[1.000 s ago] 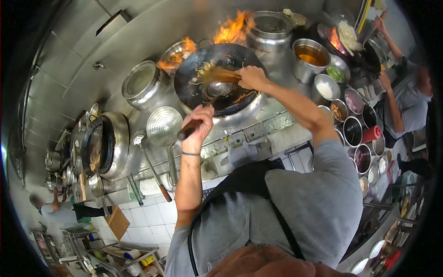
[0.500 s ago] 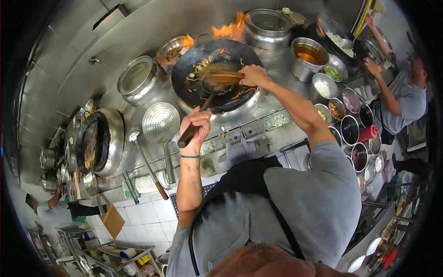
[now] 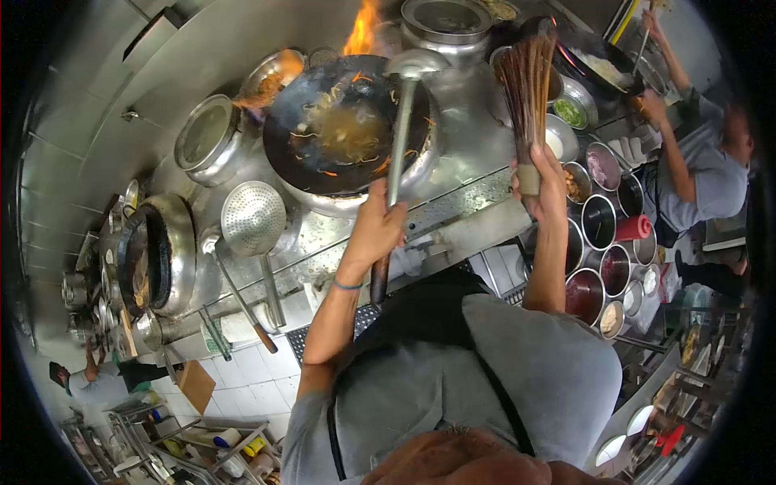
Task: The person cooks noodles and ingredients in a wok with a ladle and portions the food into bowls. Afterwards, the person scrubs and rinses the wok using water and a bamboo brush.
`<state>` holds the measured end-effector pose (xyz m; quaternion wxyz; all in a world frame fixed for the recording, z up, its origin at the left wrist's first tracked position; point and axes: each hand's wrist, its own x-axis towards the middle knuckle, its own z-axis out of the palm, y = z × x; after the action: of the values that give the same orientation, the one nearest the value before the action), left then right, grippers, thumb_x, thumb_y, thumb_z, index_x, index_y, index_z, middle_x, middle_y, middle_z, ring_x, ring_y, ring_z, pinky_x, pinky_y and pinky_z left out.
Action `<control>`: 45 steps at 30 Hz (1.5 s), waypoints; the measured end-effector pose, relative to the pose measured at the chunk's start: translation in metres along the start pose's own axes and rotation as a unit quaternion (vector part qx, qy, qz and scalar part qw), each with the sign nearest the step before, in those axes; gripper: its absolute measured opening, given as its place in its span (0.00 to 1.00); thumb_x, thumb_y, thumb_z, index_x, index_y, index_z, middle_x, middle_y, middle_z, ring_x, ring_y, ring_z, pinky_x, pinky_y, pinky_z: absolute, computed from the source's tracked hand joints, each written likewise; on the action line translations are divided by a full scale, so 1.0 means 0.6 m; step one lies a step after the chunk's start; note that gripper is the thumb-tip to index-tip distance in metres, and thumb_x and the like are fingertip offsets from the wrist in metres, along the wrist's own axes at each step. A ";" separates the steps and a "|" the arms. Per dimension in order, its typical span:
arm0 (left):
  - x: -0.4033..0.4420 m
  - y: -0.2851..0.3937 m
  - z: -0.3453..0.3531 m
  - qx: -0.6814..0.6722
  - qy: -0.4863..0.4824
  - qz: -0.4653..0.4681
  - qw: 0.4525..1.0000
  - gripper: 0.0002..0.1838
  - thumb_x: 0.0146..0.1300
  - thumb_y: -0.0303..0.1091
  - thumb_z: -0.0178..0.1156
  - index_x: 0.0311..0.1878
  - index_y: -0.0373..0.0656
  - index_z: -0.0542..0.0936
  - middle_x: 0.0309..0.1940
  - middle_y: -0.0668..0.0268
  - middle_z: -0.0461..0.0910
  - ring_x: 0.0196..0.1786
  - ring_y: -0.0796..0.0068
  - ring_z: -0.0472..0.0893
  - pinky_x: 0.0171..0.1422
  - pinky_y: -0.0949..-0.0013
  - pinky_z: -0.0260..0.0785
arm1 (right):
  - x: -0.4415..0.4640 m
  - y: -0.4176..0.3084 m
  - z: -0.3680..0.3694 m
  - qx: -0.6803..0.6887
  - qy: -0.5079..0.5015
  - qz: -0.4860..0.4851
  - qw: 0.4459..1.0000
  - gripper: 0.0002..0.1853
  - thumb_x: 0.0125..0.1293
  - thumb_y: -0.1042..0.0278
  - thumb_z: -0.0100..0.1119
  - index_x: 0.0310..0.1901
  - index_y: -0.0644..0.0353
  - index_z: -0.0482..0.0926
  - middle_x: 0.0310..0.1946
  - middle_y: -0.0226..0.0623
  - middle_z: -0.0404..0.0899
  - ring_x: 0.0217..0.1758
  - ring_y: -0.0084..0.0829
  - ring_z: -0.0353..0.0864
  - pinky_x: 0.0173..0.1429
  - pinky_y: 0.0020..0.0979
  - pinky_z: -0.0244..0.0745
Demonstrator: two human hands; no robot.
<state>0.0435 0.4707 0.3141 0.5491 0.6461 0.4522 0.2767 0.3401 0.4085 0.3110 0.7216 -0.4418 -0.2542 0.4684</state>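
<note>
In the closed right hand (image 3: 548,186), a brown brush (image 3: 526,93) of thin sticks; in the closed left hand (image 3: 375,225), a silvery ladle (image 3: 403,121).

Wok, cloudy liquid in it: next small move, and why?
I'd probably lower the ladle into the wok and scoop. Cloudy liquid and noodle strands sit in it, the left hand already holds the ladle, bowl up, near the wok's far side, and the right hand holds the brush clear of it.
</note>
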 end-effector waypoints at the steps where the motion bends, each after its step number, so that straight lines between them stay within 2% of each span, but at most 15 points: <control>1: 0.023 -0.006 0.025 -0.042 -0.033 -0.017 0.998 0.18 0.69 0.29 0.53 0.59 0.36 0.67 0.21 0.64 0.75 0.18 0.73 0.78 0.20 0.65 0.69 | -0.006 -0.003 -0.017 -0.004 -0.010 0.006 1.000 0.20 0.71 0.56 0.60 0.57 0.61 0.74 0.33 0.40 0.80 0.21 0.28 0.79 0.17 0.27 0.68; 4: 0.107 -0.059 0.125 0.059 -0.068 -0.027 0.996 0.20 0.63 0.31 0.57 0.56 0.34 0.68 0.25 0.52 0.79 0.20 0.58 0.80 0.26 0.54 0.72 | -0.002 0.001 -0.082 -0.021 -0.041 0.046 0.998 0.20 0.70 0.59 0.60 0.58 0.60 0.74 0.33 0.40 0.80 0.21 0.29 0.78 0.19 0.28 0.69; 6: 0.167 -0.170 0.220 0.179 0.029 0.129 0.975 0.21 0.61 0.31 0.57 0.54 0.31 0.68 0.29 0.43 0.80 0.27 0.42 0.82 0.34 0.46 0.74 | 0.007 0.010 -0.115 -0.049 -0.052 0.058 0.996 0.21 0.72 0.59 0.58 0.59 0.62 0.72 0.35 0.41 0.80 0.23 0.30 0.80 0.18 0.27 0.71; 8: 0.184 -0.172 0.280 0.161 -0.004 -0.011 0.987 0.19 0.62 0.30 0.55 0.54 0.29 0.70 0.39 0.35 0.80 0.42 0.31 0.81 0.46 0.40 0.72 | 0.012 -0.001 -0.124 -0.060 -0.075 0.070 0.993 0.21 0.72 0.59 0.57 0.59 0.65 0.72 0.38 0.43 0.81 0.29 0.34 0.84 0.23 0.30 0.77; 15: 0.245 -0.238 0.409 0.120 0.023 0.056 0.991 0.23 0.65 0.35 0.59 0.58 0.30 0.71 0.43 0.37 0.79 0.48 0.35 0.79 0.54 0.43 0.71 | 0.115 -0.028 -0.072 -0.305 -0.183 0.044 0.933 0.30 0.68 0.64 0.64 0.67 0.70 0.69 0.50 0.46 0.82 0.45 0.32 0.85 0.46 0.28 0.79; 19: 0.188 -0.201 0.341 0.159 -0.075 0.146 0.974 0.21 0.66 0.36 0.60 0.58 0.33 0.74 0.45 0.43 0.79 0.53 0.43 0.77 0.60 0.46 0.69 | 0.188 -0.045 0.061 -0.554 -0.407 -0.112 0.718 0.31 0.67 0.60 0.65 0.69 0.60 0.71 0.53 0.47 0.83 0.48 0.34 0.85 0.45 0.27 0.81; 21: 0.139 -0.176 0.290 0.117 -0.133 0.132 0.975 0.21 0.67 0.35 0.60 0.60 0.35 0.74 0.45 0.46 0.80 0.52 0.44 0.77 0.60 0.47 0.69 | 0.225 -0.044 0.140 -0.737 -0.449 -0.112 0.492 0.27 0.67 0.60 0.63 0.66 0.59 0.75 0.51 0.49 0.84 0.49 0.39 0.86 0.46 0.29 0.82; 24: 0.050 -0.163 0.198 0.083 -0.121 0.093 0.985 0.24 0.68 0.37 0.61 0.64 0.37 0.73 0.46 0.50 0.81 0.49 0.53 0.81 0.55 0.56 0.73 | 0.304 -0.028 0.215 -0.868 -0.380 -0.214 0.238 0.21 0.66 0.60 0.60 0.59 0.58 0.80 0.44 0.52 0.85 0.48 0.48 0.86 0.46 0.39 0.84; 26: -0.023 -0.173 0.139 0.025 -0.061 0.040 0.997 0.24 0.68 0.36 0.62 0.64 0.36 0.74 0.46 0.51 0.82 0.48 0.57 0.83 0.52 0.60 0.75 | 0.395 -0.019 0.235 -0.893 -0.295 -0.285 0.187 0.21 0.64 0.56 0.63 0.56 0.54 0.81 0.38 0.53 0.84 0.43 0.50 0.86 0.52 0.48 0.80; 29: -0.128 -0.195 0.049 -0.092 0.067 -0.035 0.993 0.23 0.69 0.34 0.62 0.64 0.35 0.74 0.45 0.56 0.83 0.44 0.66 0.83 0.50 0.67 0.75 | 0.346 -0.090 0.322 -0.843 -0.298 -0.331 0.302 0.25 0.63 0.57 0.65 0.62 0.52 0.79 0.42 0.48 0.86 0.44 0.47 0.86 0.52 0.43 0.80; 34: -0.281 -0.237 -0.054 -0.204 0.223 -0.103 0.948 0.23 0.73 0.35 0.59 0.67 0.35 0.71 0.45 0.65 0.81 0.45 0.79 0.78 0.51 0.73 0.72 | 0.268 -0.007 0.398 -0.676 -0.540 -0.095 0.493 0.32 0.60 0.56 0.72 0.67 0.49 0.76 0.48 0.45 0.86 0.49 0.35 0.86 0.57 0.36 0.77; 36: -0.294 -0.235 -0.085 -0.268 0.275 -0.085 0.919 0.22 0.73 0.34 0.58 0.66 0.35 0.72 0.45 0.64 0.81 0.44 0.79 0.78 0.51 0.73 0.72 | 0.286 0.133 0.409 -0.700 -0.580 -0.091 0.406 0.34 0.62 0.53 0.69 0.70 0.47 0.72 0.43 0.45 0.88 0.33 0.34 0.84 0.48 0.36 0.79; 37: -0.301 -0.231 -0.100 -0.299 0.301 -0.077 0.902 0.22 0.73 0.33 0.58 0.66 0.35 0.72 0.45 0.64 0.81 0.44 0.78 0.78 0.51 0.73 0.72 | 0.225 0.151 0.483 -0.780 -0.453 0.117 0.415 0.32 0.64 0.52 0.66 0.70 0.46 0.72 0.38 0.47 0.88 0.30 0.37 0.83 0.46 0.39 0.79; 41: -0.315 -0.231 -0.150 -0.374 0.353 -0.052 0.856 0.20 0.74 0.33 0.57 0.65 0.36 0.73 0.46 0.63 0.81 0.44 0.77 0.79 0.51 0.71 0.74 | 0.306 0.291 0.443 -0.750 -0.384 -0.149 0.518 0.33 0.64 0.50 0.63 0.70 0.50 0.70 0.39 0.56 0.86 0.45 0.58 0.85 0.54 0.50 0.78; 45: -0.388 -0.262 -0.191 -0.328 0.433 -0.102 0.833 0.21 0.74 0.36 0.58 0.64 0.35 0.74 0.43 0.65 0.81 0.43 0.78 0.79 0.49 0.71 0.74 | 0.209 0.229 0.370 -0.666 -0.488 -0.066 0.559 0.31 0.65 0.60 0.65 0.70 0.53 0.71 0.50 0.53 0.84 0.51 0.45 0.86 0.61 0.38 0.74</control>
<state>-0.2003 0.3146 0.2233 0.5016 0.1921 0.5902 0.6026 0.1588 0.6337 0.2914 0.0161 -0.4826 -0.8360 0.2607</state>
